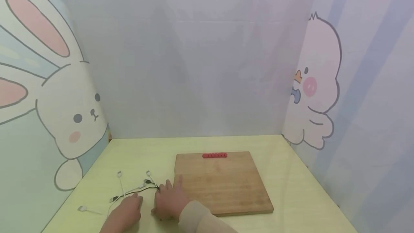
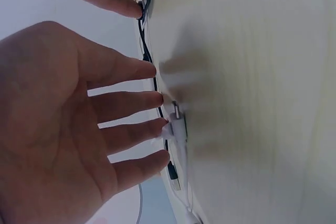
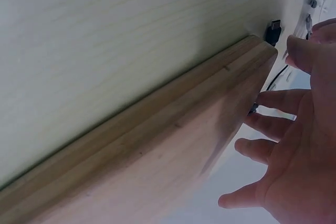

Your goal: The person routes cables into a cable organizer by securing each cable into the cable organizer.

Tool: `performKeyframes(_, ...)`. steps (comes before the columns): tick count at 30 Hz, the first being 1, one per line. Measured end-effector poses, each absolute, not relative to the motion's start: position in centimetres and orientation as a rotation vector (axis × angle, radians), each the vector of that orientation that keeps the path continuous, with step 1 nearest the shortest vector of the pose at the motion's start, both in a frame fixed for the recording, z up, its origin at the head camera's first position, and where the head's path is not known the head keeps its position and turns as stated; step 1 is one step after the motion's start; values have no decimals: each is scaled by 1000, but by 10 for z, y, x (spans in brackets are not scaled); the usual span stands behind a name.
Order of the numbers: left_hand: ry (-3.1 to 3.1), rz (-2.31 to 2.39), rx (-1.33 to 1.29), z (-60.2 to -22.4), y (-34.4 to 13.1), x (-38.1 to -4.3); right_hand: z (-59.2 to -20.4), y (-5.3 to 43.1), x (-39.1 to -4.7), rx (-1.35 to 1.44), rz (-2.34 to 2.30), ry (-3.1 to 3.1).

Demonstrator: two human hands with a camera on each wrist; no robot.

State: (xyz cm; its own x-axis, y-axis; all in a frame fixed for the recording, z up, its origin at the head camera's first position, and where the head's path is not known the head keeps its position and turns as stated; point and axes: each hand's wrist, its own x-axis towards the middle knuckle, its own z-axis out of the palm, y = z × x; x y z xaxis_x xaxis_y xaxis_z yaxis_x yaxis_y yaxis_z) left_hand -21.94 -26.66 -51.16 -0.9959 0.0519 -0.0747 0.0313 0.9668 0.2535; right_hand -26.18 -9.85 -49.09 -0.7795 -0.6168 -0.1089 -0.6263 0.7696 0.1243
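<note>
My left hand [image 1: 124, 211] hovers low over the table, its fingers extended at a black cable [image 1: 142, 190] and white cables [image 1: 121, 186]. In the left wrist view its fingertips reach a white connector [image 2: 178, 127], and a black USB plug [image 2: 174, 176] lies by the little finger. Beside the left edge of a wooden board [image 1: 223, 186], my right hand [image 1: 171, 200] spreads its fingers over the black cable. The right wrist view has a black plug [image 3: 273, 32] at the board's corner and a dark connector [image 3: 253, 107] by the fingertips; whether they touch it I cannot tell.
A red notched strip [image 1: 215, 155] lies along the board's far edge. Several white cable ends, including a white plug [image 1: 82, 208] at the left, lie spread on the pale wood table [image 1: 304, 193]. Grey and cartoon-printed walls [image 1: 194, 82] enclose the table's back and sides.
</note>
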Motion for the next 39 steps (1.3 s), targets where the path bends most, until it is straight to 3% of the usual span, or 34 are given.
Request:
performKeyframes(25, 2931, 415, -10, -493, -292, -235, -483, -88, -262, -962, 264, 2915)
performKeyframes(39, 2921, 363, -60, -489, -297, -246, -482, -84, -263, -1101, 267, 2903)
